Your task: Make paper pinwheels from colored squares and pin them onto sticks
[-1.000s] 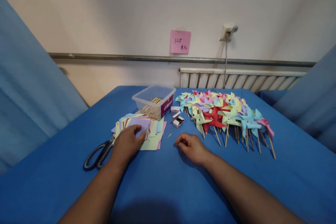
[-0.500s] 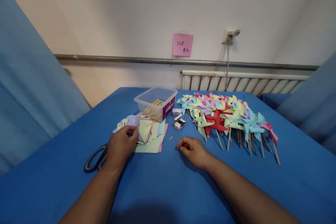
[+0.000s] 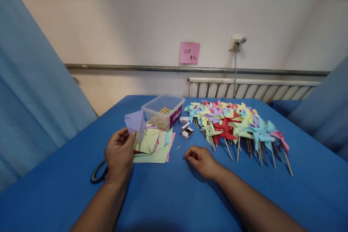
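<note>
Pinched in my left hand is a purple paper sheet with cut corners, raised above the paper pile. Below and right of it lies the stack of coloured paper, with pale green, pink and blue sheets showing. My right hand rests on the blue cloth, its fingers curled in; whether anything is between them is hidden. Scissors lie partly under my left wrist, only a dark handle loop showing. Close beyond my right hand is a small open box of dark pins.
A clear plastic tub of thin wooden sticks stands behind the paper. Near it is a second small box. Many finished pinwheels on sticks cover the right back. A radiator and wall lie beyond; blue curtains hang at both sides.
My left hand has lifted the purple sheet off the stack and drawn it slightly left. My right hand stays in about the same place. The view has tilted up slightly.
</note>
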Tool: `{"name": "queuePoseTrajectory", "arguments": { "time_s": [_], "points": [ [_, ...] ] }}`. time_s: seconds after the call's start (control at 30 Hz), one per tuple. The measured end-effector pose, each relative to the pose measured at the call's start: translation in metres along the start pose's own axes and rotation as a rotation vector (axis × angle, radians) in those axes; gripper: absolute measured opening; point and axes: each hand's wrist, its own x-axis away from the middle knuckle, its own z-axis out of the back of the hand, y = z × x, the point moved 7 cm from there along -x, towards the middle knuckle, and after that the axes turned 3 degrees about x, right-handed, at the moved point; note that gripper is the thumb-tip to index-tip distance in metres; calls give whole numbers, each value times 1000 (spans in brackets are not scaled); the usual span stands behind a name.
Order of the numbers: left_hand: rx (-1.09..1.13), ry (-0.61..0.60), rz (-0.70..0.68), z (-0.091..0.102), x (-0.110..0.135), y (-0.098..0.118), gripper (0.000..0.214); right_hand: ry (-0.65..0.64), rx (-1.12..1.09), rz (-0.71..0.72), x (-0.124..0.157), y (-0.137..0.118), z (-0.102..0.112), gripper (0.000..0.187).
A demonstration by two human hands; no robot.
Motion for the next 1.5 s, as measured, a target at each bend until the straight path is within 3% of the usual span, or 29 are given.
{"name": "queuePoseTrajectory", "arguments": {
  "time_s": [0.1,0.23,0.4,0.6,0.77,0.97,1.27,1.5],
  "points": [
    [229,-178,201,-29,20,10,30,33,-152,-50,-1,1,2,10],
    [312,-566,437,-85,55,13,30,90,-597,-68,-4,-4,11,33],
    [211,-739,504,-123,75,-18,27,199,-929,-31,-7,-7,23,43],
    [35,-803,407,-120,76,-40,28,305,-928,-208,-7,12,20,36],
    [227,-883,471,-122,83,-33,29,262,-841,-245,-4,12,15,39],
    [181,-721,456,-114,71,-38,23,199,-767,-215,-3,11,10,39],
    [286,-717,521,-114,75,-40,31,180,-778,-217,-1,7,9,39],
    [300,-726,578,-114,78,-42,33,246,-780,-198,0,11,9,35]
  ]
}}
